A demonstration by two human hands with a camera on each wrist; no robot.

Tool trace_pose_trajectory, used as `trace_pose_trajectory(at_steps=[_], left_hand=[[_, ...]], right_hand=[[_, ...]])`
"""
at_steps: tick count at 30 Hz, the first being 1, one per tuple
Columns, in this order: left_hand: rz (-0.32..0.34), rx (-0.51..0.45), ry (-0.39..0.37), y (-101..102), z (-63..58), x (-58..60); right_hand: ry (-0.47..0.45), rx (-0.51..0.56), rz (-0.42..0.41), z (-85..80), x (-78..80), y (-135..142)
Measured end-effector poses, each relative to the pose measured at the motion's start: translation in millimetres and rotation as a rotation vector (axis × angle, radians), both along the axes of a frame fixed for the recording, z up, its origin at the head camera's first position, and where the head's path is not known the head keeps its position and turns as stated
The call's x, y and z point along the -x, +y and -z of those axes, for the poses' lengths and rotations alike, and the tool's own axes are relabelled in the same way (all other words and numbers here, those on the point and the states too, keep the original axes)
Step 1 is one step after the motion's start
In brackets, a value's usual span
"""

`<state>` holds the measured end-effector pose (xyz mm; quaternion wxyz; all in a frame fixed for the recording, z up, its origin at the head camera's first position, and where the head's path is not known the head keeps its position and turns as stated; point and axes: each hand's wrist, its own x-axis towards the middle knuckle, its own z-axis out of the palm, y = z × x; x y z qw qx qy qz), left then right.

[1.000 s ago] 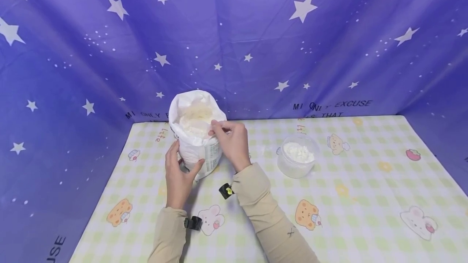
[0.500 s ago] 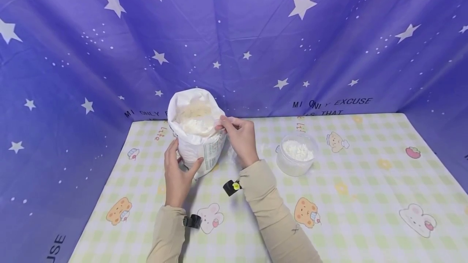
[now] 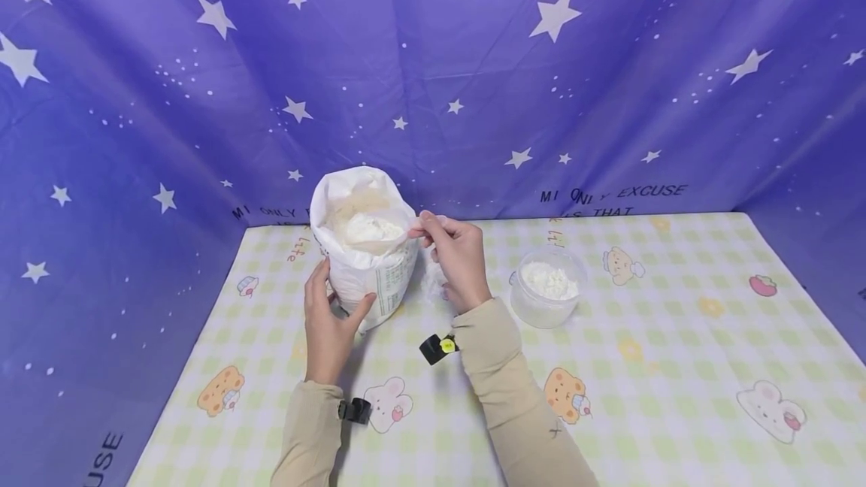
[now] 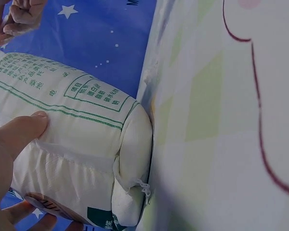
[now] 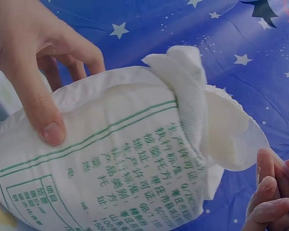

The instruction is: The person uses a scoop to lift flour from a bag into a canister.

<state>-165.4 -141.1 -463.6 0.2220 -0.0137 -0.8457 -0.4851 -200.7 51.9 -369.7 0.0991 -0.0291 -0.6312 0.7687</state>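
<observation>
A white woven bag of flour (image 3: 372, 276) with green print stands upright, its mouth rolled down and white powder inside. My left hand (image 3: 330, 322) grips its near left side, thumb on the front and fingers round the far side in the left wrist view. My right hand (image 3: 456, 261), just right of the bag's mouth, pinches the thin handle of a translucent plastic spoon (image 5: 248, 144). Heaped flour (image 3: 373, 230) sits in the spoon's bowl at the bag's opening. White powder dusts the right fingers (image 5: 269, 211).
Right of the right hand, a clear round tub (image 3: 544, 310) holds lumpy white powder (image 3: 549, 280). Crumpled clear plastic (image 3: 431, 284) lies between bag and right hand. A checked cloth (image 3: 676, 367) covers the table; a blue starry curtain (image 3: 473, 58) hangs close behind the bag.
My right hand has moved right and slightly up, and a heap of flour now shows on the spoon at the bag's mouth. The left hand keeps its hold on the bag.
</observation>
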Motion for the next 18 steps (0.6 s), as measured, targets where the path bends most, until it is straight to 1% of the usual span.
trace_pose_trajectory(at_steps=[6, 11, 18], left_hand=[[0.009, 0.000, 0.003, 1, 1.5, -0.2], [0.016, -0.002, 0.002, 3, 0.7, 0.1], [-0.005, 0.002, -0.025, 1, 1.0, -1.1]], right_hand=[[-0.034, 0.025, 0.004, -0.8, -2.1, 8], [-0.043, 0.053, 0.008, -3.0, -4.5, 16], [-0.038, 0.089, 0.011, -6.7, -9.8, 29]])
